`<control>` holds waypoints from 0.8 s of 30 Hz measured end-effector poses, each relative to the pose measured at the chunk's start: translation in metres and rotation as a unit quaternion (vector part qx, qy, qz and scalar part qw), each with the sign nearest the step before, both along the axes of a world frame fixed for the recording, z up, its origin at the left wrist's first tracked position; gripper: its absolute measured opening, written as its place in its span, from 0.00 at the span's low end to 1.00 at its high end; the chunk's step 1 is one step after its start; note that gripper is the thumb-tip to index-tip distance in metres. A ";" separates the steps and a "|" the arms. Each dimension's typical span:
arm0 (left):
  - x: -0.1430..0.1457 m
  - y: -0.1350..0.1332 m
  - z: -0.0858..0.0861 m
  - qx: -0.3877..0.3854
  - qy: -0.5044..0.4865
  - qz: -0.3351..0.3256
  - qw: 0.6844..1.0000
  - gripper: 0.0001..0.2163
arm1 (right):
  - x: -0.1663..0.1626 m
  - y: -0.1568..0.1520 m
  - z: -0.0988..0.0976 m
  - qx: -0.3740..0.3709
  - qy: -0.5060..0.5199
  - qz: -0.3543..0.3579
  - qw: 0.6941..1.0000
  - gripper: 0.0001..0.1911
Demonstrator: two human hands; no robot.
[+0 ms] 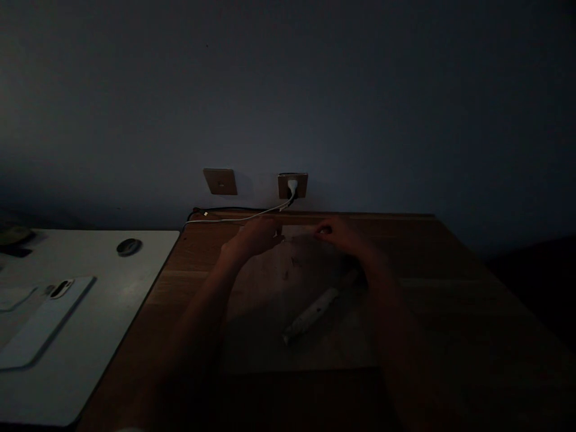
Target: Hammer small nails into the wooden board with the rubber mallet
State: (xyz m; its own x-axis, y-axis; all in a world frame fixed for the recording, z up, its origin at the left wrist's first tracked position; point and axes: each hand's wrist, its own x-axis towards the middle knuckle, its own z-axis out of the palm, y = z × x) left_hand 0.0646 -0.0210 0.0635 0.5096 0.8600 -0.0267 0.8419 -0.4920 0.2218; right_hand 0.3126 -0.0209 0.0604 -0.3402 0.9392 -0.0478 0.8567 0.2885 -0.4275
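In dim light, a pale, flat rectangular sheet or board [261, 342] lies on the wooden table. At its far left edge my left hand [256, 235] bends down, with thumb and fingers drawn together; what they hold, if anything, is too dark to name. My right hand [339, 234] is at the far right part of the sheet, its fingertips pinched near a small pale spot that I cannot identify. Between my forearms lies a long whitish stick-shaped thing [310, 315], set diagonally, its upper end near my right forearm. Several tiny dark bits [294, 261] dot the sheet.
A white plug [292, 186] sits in the wall socket, and its white cable [234, 219] runs left along the back of the wooden table [180, 294]. The white table [108, 300] on the left bears a phone [49, 324] and a round dark object [128, 246].
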 end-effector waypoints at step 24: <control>0.012 0.009 -0.035 0.022 0.046 0.000 0.999 0.12 | -0.009 0.001 -0.012 0.022 -0.056 -0.017 0.998 0.11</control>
